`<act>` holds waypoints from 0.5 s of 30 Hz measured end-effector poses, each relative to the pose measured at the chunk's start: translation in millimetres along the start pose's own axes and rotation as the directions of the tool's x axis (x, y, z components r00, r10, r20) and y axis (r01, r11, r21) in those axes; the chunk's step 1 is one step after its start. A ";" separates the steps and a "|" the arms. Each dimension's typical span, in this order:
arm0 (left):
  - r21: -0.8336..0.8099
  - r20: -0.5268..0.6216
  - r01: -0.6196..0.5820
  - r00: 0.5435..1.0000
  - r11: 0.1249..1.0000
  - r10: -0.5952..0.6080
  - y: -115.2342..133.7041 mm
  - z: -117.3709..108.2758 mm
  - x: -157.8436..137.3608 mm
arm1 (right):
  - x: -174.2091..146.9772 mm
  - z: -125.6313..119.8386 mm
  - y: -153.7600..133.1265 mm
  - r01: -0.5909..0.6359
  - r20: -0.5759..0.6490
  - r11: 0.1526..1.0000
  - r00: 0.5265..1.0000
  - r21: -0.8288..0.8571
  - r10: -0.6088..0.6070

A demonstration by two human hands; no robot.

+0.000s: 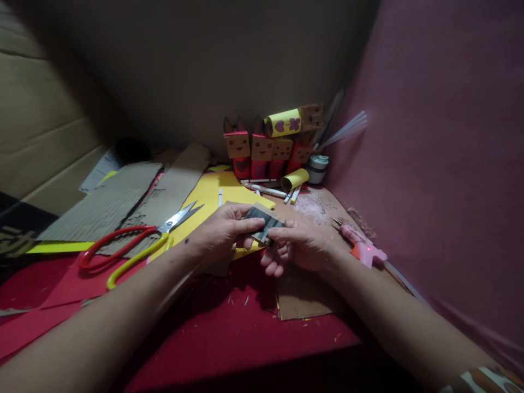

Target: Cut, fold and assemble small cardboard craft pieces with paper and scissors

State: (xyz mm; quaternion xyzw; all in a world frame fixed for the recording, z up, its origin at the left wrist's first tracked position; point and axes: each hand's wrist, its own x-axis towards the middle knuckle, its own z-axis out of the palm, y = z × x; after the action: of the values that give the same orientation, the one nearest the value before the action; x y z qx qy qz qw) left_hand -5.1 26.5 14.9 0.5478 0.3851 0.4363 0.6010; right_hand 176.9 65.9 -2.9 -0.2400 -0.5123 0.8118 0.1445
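bare left forearm (135,297), small round wrist spot (186,240), brown-and-white patterned right sleeve (485,380)

cardboard piece (270,219): over table (204,333) centre | scissors (165,236): toward left edge | glue gun (363,245): right edge | jar (317,170): back right corner

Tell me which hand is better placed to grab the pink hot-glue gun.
Probably the right hand: the pink hot-glue gun lies just right of it, while the left hand is farther away. Both hold the cardboard piece.

Pale jar (317,170) near pinkish wall (442,142)
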 end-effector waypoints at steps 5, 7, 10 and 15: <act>-0.021 -0.054 -0.004 0.999 1.000 0.002 -2.6 0.3 1.3 | 0.6 0.9 -0.3 -0.024 -0.056 0.997 0.998 -0.070 0.021; -0.005 -0.041 -0.012 0.999 1.000 0.011 -3.8 -0.7 1.7 | -0.9 2.4 -2.4 0.005 -0.102 0.992 0.995 -0.125 -0.018; 0.041 -0.009 -0.024 1.000 0.999 0.025 -4.4 -2.5 1.6 | -4.9 5.0 -6.2 0.071 -0.137 0.970 0.985 -0.232 -0.104; 0.070 -0.026 -0.026 0.999 0.997 0.028 -3.7 -1.8 -0.4 | -12.7 10.2 -10.4 0.143 -0.135 0.925 0.970 -0.351 -0.201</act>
State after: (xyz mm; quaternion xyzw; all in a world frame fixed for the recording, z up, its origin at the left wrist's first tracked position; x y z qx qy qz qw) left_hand -6.5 26.7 11.0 0.5678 0.4006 0.4380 0.5702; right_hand 181.9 56.6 13.3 -0.2831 -0.6491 0.6725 0.2151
